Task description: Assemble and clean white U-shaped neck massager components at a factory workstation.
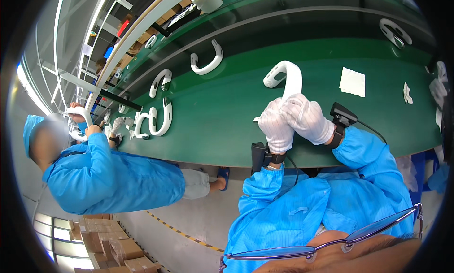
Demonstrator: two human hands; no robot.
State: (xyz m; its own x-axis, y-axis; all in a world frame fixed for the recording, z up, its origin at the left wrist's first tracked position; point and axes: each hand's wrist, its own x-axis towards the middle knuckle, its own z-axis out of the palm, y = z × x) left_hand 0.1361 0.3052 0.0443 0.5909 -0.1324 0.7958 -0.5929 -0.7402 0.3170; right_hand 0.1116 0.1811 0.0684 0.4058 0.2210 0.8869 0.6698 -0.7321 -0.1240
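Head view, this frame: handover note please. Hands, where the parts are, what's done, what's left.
Left hand: gloved, closed on the lower end of the white curved part, over the green belt.
Right hand: gloved, closed on the same part, pressed against the left hand.
Parts: held piece arches up and away from the hands. More white curved pieces lie in a row along the belt to the left; another far right. White cloth lies flat on the belt right of the hands.
Co-worker at left holds a similar piece.
Done: part picked up. Left: cannot tell from this frame what is being worked on it.
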